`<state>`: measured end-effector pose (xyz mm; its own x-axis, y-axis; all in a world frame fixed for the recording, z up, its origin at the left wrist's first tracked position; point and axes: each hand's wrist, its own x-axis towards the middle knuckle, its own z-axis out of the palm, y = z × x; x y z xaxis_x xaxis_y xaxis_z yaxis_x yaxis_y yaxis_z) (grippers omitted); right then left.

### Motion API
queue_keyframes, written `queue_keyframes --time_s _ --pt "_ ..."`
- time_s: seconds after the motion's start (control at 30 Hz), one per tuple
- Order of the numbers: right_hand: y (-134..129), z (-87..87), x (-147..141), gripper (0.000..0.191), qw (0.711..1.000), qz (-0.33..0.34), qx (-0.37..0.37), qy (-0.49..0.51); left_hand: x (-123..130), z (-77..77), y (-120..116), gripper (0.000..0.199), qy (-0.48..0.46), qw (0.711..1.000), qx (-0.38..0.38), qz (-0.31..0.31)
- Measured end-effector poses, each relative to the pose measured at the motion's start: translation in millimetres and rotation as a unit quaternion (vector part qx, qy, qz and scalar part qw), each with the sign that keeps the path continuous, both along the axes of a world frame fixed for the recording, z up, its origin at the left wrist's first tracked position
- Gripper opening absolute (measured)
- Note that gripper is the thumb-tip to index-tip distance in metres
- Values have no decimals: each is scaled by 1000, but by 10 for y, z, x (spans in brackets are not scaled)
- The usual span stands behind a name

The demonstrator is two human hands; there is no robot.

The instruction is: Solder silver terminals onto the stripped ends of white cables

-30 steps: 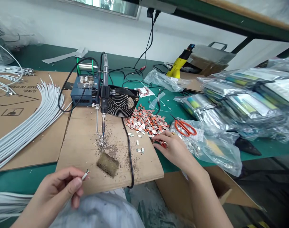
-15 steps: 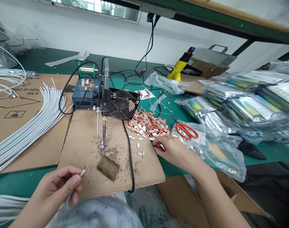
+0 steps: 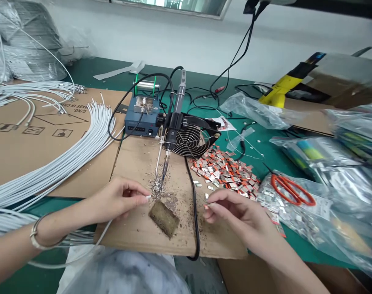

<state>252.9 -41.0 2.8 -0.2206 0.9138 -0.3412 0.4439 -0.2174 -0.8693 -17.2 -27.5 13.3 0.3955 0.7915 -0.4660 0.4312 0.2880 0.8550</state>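
Note:
My left hand (image 3: 121,200) pinches a white cable (image 3: 104,233) near its end, just left of the brown sponge (image 3: 164,218). Between the thumb and fingers of my right hand (image 3: 235,214) is a small orange and silver piece (image 3: 208,206), partly hidden by the fingertips. The soldering iron (image 3: 170,134) is held in a stand, its tip pointing down over solder crumbs on the cardboard (image 3: 137,159). A pile of small orange and silver pieces (image 3: 229,171) lies beyond my right hand, with a few loose green and white ones beside it.
Behind the iron are a blue soldering station (image 3: 140,122) and a black fan (image 3: 193,141). Bundled white cables (image 3: 66,163) spread at left. Orange-handled scissors (image 3: 291,190) rest on plastic bags at right. A black cord (image 3: 195,220) crosses the cardboard; a yellow tool (image 3: 277,92) stands behind.
The view has turned left. My left hand has brought the cable end forward beside the sponge. My right hand has come from the pile's edge over the cardboard, holding a small piece.

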Motion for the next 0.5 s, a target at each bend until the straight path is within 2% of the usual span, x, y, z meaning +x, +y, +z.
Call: queue_keyframes --time_s 0.07,0.23,0.5 --pt "63 12 -236 53 998 8 -58 28 19 6 136 31 0 1000 8 -27" --pt "258 -36 -635 50 990 -17 -117 82 92 -78 392 22 -31 995 75 -62" --pt "334 -138 -766 64 973 -49 -160 159 135 -144 443 19 -85 993 54 -60"
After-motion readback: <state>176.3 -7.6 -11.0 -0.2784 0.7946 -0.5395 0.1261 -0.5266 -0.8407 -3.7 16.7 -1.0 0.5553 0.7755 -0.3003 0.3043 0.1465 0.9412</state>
